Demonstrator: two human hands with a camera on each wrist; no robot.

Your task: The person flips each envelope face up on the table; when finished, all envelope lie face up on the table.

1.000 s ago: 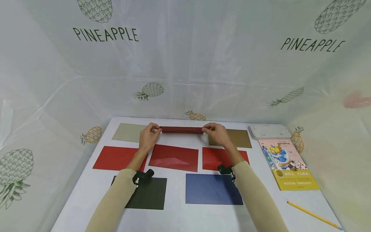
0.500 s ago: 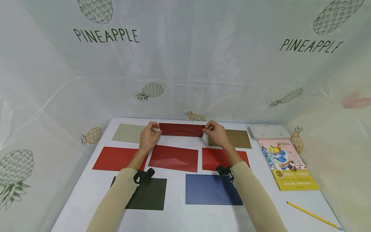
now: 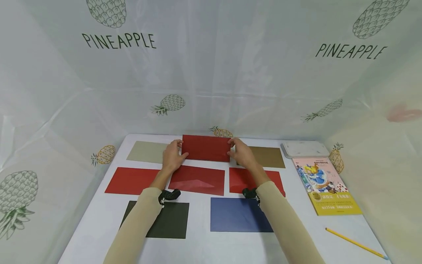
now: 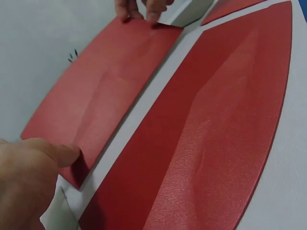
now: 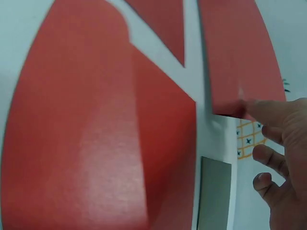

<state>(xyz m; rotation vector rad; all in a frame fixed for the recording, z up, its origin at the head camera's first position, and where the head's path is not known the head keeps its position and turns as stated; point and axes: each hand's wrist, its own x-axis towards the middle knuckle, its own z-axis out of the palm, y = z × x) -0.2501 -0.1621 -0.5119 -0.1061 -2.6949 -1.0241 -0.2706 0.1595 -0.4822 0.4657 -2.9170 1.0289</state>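
A red envelope (image 3: pixel 206 148) is held up at the back middle of the table, its broad face toward me. My left hand (image 3: pixel 172 157) pinches its left end, the thumb on the front face in the left wrist view. At the other end my right hand (image 3: pixel 243 153) grips the edge between thumb and fingers, the fingers partly behind it. Just in front of it lies another red rectangle (image 3: pixel 197 179), flat and slightly askew. The left wrist view shows faint creases across the held envelope (image 4: pixel 105 81).
Flat rectangles lie around: beige (image 3: pixel 145 151), brown (image 3: pixel 268 157), red at left (image 3: pixel 132 180) and right (image 3: pixel 242 179), black (image 3: pixel 171 220), blue (image 3: pixel 240 214). A white case (image 3: pixel 306 149), a picture book (image 3: pixel 326 185) and a yellow pencil (image 3: pixel 356 243) are at the right. A pineapple-printed curtain (image 3: pixel 211 73) hangs behind.
The red envelope has tilted from nearly edge-on to showing its broad face, its upper edge rising. My hands have turned with it, thumbs now lower at its ends.
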